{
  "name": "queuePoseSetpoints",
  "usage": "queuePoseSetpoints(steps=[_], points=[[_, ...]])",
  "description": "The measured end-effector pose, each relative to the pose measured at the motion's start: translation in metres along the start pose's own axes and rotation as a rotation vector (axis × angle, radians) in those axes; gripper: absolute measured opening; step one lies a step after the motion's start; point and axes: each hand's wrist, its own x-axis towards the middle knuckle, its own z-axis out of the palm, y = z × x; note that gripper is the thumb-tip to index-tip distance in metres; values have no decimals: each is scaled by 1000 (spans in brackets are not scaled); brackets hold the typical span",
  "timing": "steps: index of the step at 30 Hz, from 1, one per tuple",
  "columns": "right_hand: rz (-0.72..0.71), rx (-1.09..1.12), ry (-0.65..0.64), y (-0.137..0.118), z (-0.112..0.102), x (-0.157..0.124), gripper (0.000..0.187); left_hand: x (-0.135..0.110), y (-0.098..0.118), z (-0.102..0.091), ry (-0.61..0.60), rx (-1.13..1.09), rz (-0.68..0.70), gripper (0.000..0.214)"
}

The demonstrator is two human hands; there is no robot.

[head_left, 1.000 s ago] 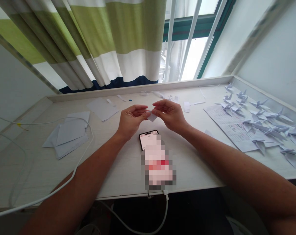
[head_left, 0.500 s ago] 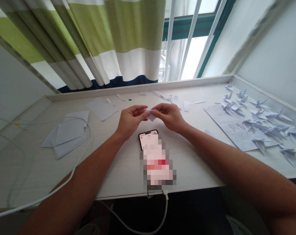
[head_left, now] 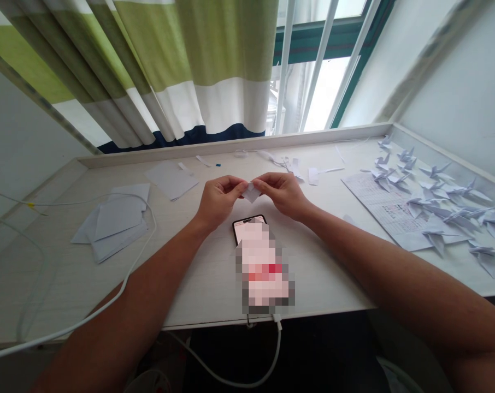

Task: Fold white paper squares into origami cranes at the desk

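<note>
A small folded piece of white paper (head_left: 252,195) is held up between both hands, above the desk and just beyond the phone. My left hand (head_left: 221,199) pinches its left side between thumb and fingers. On the other side, my right hand (head_left: 281,194) grips it with thumb and forefinger. The paper's lower part points down like a small diamond; its upper edge is partly hidden by the fingertips. Nearest to both hands lies a phone (head_left: 249,220), its screen lit and mostly blurred out.
Several folded paper cranes (head_left: 436,204) crowd the right side, some on a written sheet (head_left: 372,204). White paper sheets (head_left: 120,218) lie at left, with a white cable (head_left: 154,218) crossing there. Paper scraps (head_left: 313,176) lie near the back ledge (head_left: 231,146). A curtain (head_left: 227,60) hangs behind.
The fingertips have shifted slightly on the folded paper, and more of its face shows between the thumbs. Both hands stay in nearly the same place. The view has tilted a little.
</note>
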Motion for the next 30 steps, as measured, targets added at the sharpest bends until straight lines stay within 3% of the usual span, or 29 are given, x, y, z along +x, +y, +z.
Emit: queuePoseSetpoints(steps=[8,13,19,25,30], points=[[-31,-115,27,-3,-1,0,30,-2,4,2,-25,13,0,28],[-42,-155,-35,1,-2,-1,26,-2,4,3,3,-40,-89,28],[-134,-246,-70,-3,-3,-8,26,-3,4,1,-57,-142,-135,27],[-80,-225,25,-4,-3,-4,30,-5,3,2,-144,-195,-190,25],[15,-252,52,1,-4,-2,35,-5,0,4,-111,-159,-217,24]])
